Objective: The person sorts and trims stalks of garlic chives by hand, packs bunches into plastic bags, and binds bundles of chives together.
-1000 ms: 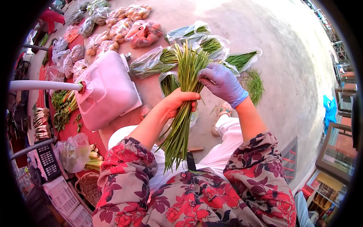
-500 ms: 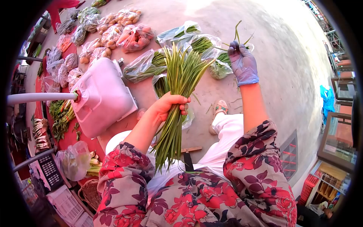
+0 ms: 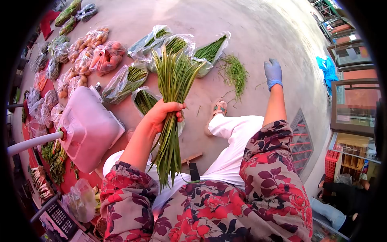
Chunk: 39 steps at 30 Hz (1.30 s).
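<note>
Grn leaf bunch, approx. vert.

The long leaves look smooth and faintly glossy, the glove thin and mostly matt. The clear bags are shiny, crinkled plastic, the canister smoother, duller plastic; the sleeve is matt cloth, the floor matt like concrete.

You are in what looks like a vegetable market: bagged produce fills the upper left of your frame, clear bags of green stalks lie at upper centre on the pale floor, and a keypad unit sits at lower left.
</note>
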### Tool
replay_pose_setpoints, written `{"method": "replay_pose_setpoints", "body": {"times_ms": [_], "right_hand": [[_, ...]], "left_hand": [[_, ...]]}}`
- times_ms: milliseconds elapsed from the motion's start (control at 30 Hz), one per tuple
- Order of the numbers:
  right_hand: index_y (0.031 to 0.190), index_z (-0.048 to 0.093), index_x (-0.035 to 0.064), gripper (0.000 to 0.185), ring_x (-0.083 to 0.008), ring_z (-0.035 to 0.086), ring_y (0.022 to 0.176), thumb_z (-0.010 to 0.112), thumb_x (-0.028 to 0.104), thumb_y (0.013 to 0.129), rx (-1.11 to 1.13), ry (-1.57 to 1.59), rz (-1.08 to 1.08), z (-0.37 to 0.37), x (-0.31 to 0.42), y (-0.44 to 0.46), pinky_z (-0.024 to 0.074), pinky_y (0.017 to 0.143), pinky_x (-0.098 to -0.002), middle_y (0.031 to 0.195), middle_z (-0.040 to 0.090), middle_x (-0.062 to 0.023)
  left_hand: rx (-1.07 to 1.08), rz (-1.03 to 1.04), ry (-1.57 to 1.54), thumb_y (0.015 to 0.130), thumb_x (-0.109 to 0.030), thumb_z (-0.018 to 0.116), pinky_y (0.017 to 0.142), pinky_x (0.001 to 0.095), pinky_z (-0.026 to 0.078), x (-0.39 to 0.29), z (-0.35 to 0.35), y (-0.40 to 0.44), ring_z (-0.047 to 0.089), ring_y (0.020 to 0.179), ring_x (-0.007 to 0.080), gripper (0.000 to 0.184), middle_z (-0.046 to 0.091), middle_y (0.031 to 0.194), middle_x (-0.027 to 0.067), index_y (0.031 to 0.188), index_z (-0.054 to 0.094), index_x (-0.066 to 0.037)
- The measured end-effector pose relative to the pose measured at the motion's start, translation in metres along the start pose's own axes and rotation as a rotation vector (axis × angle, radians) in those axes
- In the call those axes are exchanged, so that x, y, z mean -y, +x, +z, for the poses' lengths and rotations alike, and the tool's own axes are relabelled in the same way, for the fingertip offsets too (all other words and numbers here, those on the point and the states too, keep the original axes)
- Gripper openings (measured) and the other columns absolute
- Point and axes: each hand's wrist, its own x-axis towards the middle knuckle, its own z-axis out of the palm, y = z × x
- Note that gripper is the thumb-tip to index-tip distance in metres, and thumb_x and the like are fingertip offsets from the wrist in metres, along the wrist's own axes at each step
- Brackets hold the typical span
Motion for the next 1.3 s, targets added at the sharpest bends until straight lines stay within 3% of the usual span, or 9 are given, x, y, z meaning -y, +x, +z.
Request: {"method": "replay_pose_setpoints", "body": {"times_ms": [100, 200, 300, 367, 533, 567, 767, 1067, 1300], "right_hand": [[0.095, 0.064, -0.0021, 0.029, -0.0209, 0.063, 0.081, 0.057, 0.023, 0.082, -0.031, 0.498, 0.266, -0.045, 0.049, -0.003, 0.0473, 0.076, -0.0288, 0.094, 0.066, -0.013], [0.094, 0.064, -0.0011, 0.022, -0.0115, 0.06, 0.067, 0.058, 0.018, 0.084, 0.04, 0.774, 0.189, -0.039, 0.083, -0.009, 0.0465, 0.065, -0.0231, 0.08, 0.067, -0.0071], [0.096, 0.064, 0.0005, 0.016, -0.006, 0.057, 0.07, 0.061, 0.009, 0.083, 0.267, 1.169, 0.06, -0.06, 0.157, -0.033, 0.0453, 0.064, -0.021, 0.081, 0.063, -0.001], [0.095, 0.064, 0.003, 0.015, -0.0102, 0.058, 0.074, 0.062, 0.008, 0.081, 0.394, 1.123, -0.119, -0.072, 0.19, -0.056, 0.0461, 0.067, -0.0238, 0.083, 0.063, -0.003], [0.091, 0.062, 0.0087, 0.016, -0.026, 0.054, 0.084, 0.063, 0.008, 0.075, 0.24, 0.801, -0.774, -0.083, 0.232, -0.084, 0.0439, 0.078, -0.0353, 0.087, 0.061, -0.0073], [0.092, 0.062, 0.0101, 0.018, -0.029, 0.053, 0.091, 0.063, 0.006, 0.075, 0.348, 0.803, -0.747, -0.082, 0.233, -0.087, 0.0427, 0.08, -0.0359, 0.095, 0.06, -0.0069], [0.085, 0.061, 0.0098, 0.016, -0.0283, 0.051, 0.083, 0.06, 0.005, 0.071, 0.282, 0.609, -0.936, -0.074, 0.234, -0.083, 0.0432, 0.075, -0.0368, 0.088, 0.058, -0.0063], [0.087, 0.059, 0.0084, 0.017, -0.0298, 0.052, 0.079, 0.063, 0.008, 0.071, 0.389, 0.641, -0.846, -0.067, 0.232, -0.082, 0.0443, 0.07, -0.038, 0.078, 0.057, -0.0079], [0.084, 0.059, 0.0112, 0.012, -0.0279, 0.053, 0.076, 0.062, 0.015, 0.073, 0.274, 0.557, -0.989, -0.055, 0.229, -0.08, 0.0446, 0.068, -0.0383, 0.073, 0.056, -0.0081]], "left_hand": [[0.006, 0.04, 0.066, 0.074, -0.005, 0.062, 0.055, 0.0305, 0.05, 0.0, 0.015, 0.006, 0.055, 0.06, 0.0142, 0.023, 0.056, 0.075, 0.0073, 0.094, 0.053, 0.002], [-0.013, 0.025, 0.117, 0.074, -0.004, 0.062, 0.057, 0.0299, 0.052, 0.003, 0.019, 0.015, 0.059, 0.068, 0.0178, 0.024, 0.057, 0.077, 0.0085, 0.095, 0.052, 0.002], [0.012, 0.012, 0.09, 0.073, -0.003, 0.062, 0.057, 0.0284, 0.054, 0.006, 0.008, 0.021, 0.063, 0.083, 0.0256, 0.023, 0.058, 0.081, 0.0111, 0.093, 0.052, 0.001], [0.016, 0.0, 0.096, 0.073, -0.004, 0.063, 0.057, 0.029, 0.053, 0.007, 0.008, 0.023, 0.064, 0.078, 0.0247, 0.025, 0.058, 0.083, 0.0106, 0.094, 0.052, 0.001], [0.005, -0.02, 0.16, 0.071, -0.005, 0.065, 0.055, 0.0292, 0.051, 0.006, 0.013, 0.022, 0.059, 0.062, 0.0175, 0.032, 0.058, 0.085, 0.0095, 0.1, 0.051, -0.001], [0.025, -0.021, 0.188, 0.071, -0.006, 0.065, 0.054, 0.0286, 0.05, 0.006, 0.012, 0.022, 0.059, 0.062, 0.0169, 0.033, 0.058, 0.085, 0.0095, 0.1, 0.051, -0.001], [0.083, -0.004, 0.214, 0.069, -0.008, 0.068, 0.054, 0.0264, 0.048, 0.005, 0.011, 0.017, 0.056, 0.061, 0.0154, 0.036, 0.057, 0.087, 0.0097, 0.1, 0.051, -0.001], [0.063, 0.012, 0.2, 0.07, -0.007, 0.067, 0.053, 0.0258, 0.047, 0.006, 0.005, 0.018, 0.056, 0.06, 0.0154, 0.035, 0.057, 0.087, 0.0102, 0.1, 0.051, -0.001], [0.06, -0.028, 0.238, 0.07, -0.006, 0.066, 0.053, 0.0257, 0.048, 0.007, 0.006, 0.022, 0.056, 0.06, 0.015, 0.033, 0.057, 0.086, 0.0103, 0.099, 0.051, -0.001]]}}
